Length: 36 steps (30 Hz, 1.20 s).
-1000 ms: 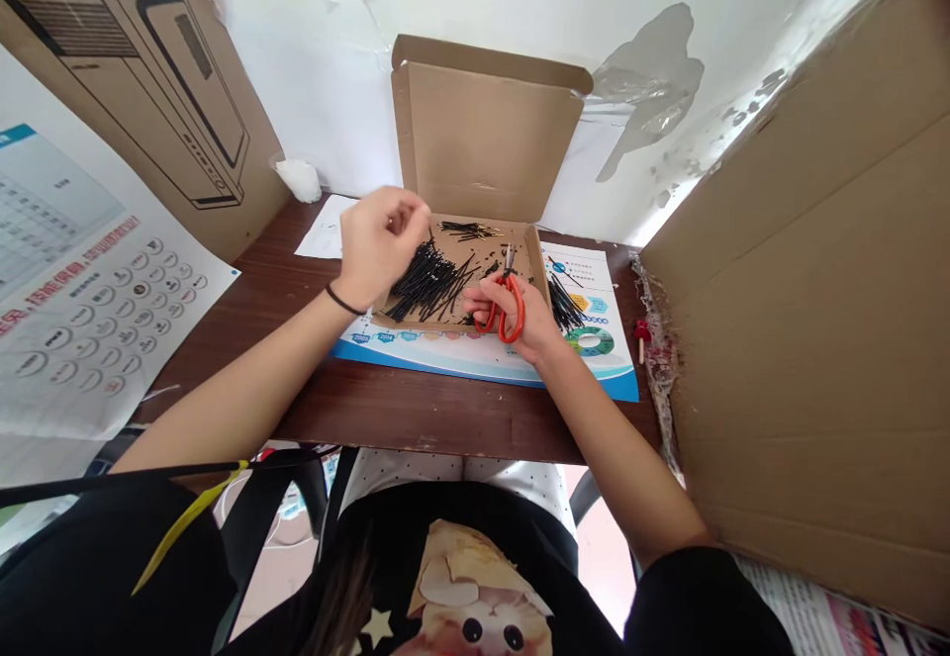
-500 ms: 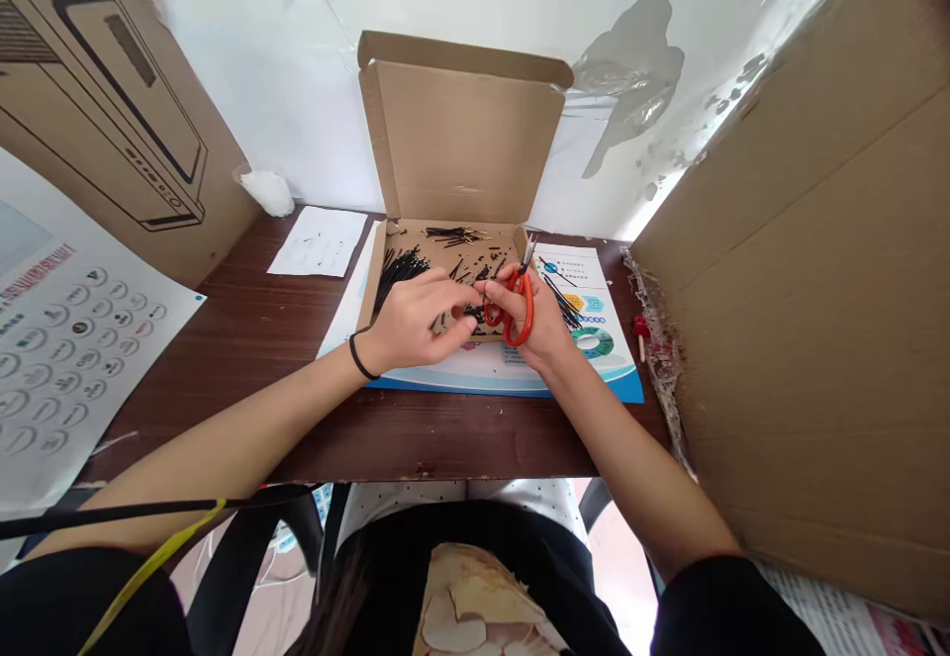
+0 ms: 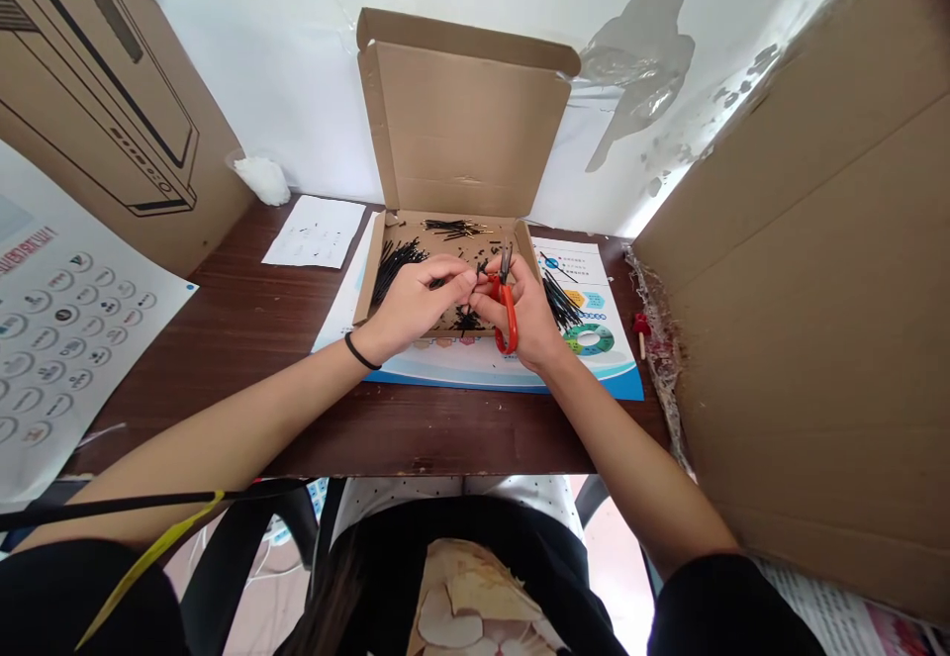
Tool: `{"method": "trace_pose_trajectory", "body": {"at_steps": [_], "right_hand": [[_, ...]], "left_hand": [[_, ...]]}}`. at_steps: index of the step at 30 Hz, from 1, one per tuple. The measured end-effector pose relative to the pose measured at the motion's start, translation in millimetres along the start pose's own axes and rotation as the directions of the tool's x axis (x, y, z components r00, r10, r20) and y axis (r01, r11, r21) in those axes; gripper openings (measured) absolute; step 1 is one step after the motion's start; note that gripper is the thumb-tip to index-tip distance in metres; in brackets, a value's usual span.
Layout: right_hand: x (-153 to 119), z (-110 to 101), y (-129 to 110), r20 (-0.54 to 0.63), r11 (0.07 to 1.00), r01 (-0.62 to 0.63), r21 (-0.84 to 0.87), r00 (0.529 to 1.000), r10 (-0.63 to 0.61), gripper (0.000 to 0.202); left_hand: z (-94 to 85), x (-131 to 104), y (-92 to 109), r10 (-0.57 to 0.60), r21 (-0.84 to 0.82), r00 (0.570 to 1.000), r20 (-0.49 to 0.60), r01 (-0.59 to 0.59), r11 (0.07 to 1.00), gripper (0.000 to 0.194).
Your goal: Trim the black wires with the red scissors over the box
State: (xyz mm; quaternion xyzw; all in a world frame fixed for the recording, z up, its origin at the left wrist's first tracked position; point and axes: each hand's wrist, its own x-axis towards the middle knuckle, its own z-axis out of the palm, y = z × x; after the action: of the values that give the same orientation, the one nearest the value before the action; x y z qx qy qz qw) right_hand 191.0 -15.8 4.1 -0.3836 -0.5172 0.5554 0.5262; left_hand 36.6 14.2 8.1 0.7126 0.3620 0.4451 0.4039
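Surroundings: an open cardboard box (image 3: 369, 270) lies beneath and beyond both hands, its lid (image 3: 467, 132) raised behind them. Its left wall stands beside the left hand (image 3: 422, 302). Inside, a black strip pile (image 3: 399, 262) sits beyond the left hand, a gold-tipped bundle (image 3: 454, 228) lies farther back, and short black pieces (image 3: 467, 321) are scattered below the fingertips. Loose black strips (image 3: 562, 302) lie just right of the right hand (image 3: 528, 315), outside the box on a printed poster (image 3: 586, 367). White paper (image 3: 313, 231) lies well left of and beyond the left hand; a large carton (image 3: 802, 290) walls off the right side, well apart from the right hand.

Hands and tool: red-handled scissors (image 3: 507, 310) are held in the right hand, blades pointing away from the body, fingers curled around the handles. The left hand is partly curled, thumb and fingertips drawn together and meeting the right fingertips; what it grips, if anything, is too small to tell.

Edges: the near box edge runs beneath the hands. Nearer the body, the poster's blue border and a strip of brown tabletop (image 3: 445, 428) reach the table's front edge, above the lap.
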Motion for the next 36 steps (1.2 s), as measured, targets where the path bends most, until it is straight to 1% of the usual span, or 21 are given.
{"method": "trace_pose_trajectory", "body": {"at_steps": [4,7,10,12,14,17,19,21,24,27,29,31,36], "right_hand": [[0,0,0,0.007,0.999,0.007,-0.032,1.0,-0.006,0.05],[-1,-2,-1,0.049,0.998,0.027,-0.051,0.999,-0.024,0.049],[-2,-4,-3,0.113,0.997,0.058,-0.042,0.992,-0.053,0.048],[-3,-6,-4,0.134,0.997,0.063,-0.044,0.989,-0.057,0.048],[-2,-8,-4,0.105,0.994,0.063,-0.085,0.993,-0.054,0.047],[-2,-14,-4,-0.007,0.97,0.041,-0.241,0.999,-0.044,0.039],[-2,-19,-4,-0.076,0.922,-0.003,-0.387,0.997,-0.028,0.039],[-2,-23,-5,-0.101,0.84,-0.012,-0.542,0.994,-0.051,0.044],[-3,-26,-7,-0.082,0.687,0.06,-0.724,0.982,-0.173,0.046],[-3,-27,-6,-0.065,0.576,0.105,-0.811,0.962,-0.267,0.042],[-3,-27,-5,-0.064,0.534,0.113,-0.838,0.951,-0.302,0.038],[-3,-26,-5,-0.065,0.508,0.106,-0.855,0.949,-0.309,0.035],[-5,-24,-7,-0.057,0.488,0.068,-0.87,0.97,-0.238,0.034]], "left_hand": [[1.7,-2,0,-0.025,-0.108,1.0,-0.003,0.025,0.994,0.026],[4.6,-5,-1,-0.02,-0.18,1.0,-0.001,0.02,0.984,0.029],[6.9,-6,-1,-0.01,-0.201,1.0,0.013,0.012,0.979,0.032],[6.9,-7,-1,-0.002,-0.197,1.0,0.022,0.007,0.98,0.033],[5.1,-6,-1,-0.004,-0.194,1.0,0.01,0.005,0.981,0.034],[-0.3,-2,-1,-0.001,-0.194,0.999,-0.053,-0.01,0.981,0.035],[-4.2,0,-2,0.015,-0.154,0.997,-0.081,-0.028,0.988,0.034],[-6.6,2,-4,0.024,-0.097,0.997,-0.072,-0.031,0.995,0.035],[-6.8,1,-8,0.005,-0.063,1.0,-0.028,-0.007,0.998,0.037],[-5.4,0,-8,-0.029,-0.036,1.0,0.0,0.029,0.999,0.038],[-4.8,-1,-7,-0.043,-0.007,0.999,0.003,0.043,0.999,0.038],[-4.6,-1,-6,-0.045,0.027,0.999,-0.002,0.045,0.999,0.039],[-4.0,-2,-8,-0.007,0.059,1.0,-0.01,0.008,0.998,0.038]]}}
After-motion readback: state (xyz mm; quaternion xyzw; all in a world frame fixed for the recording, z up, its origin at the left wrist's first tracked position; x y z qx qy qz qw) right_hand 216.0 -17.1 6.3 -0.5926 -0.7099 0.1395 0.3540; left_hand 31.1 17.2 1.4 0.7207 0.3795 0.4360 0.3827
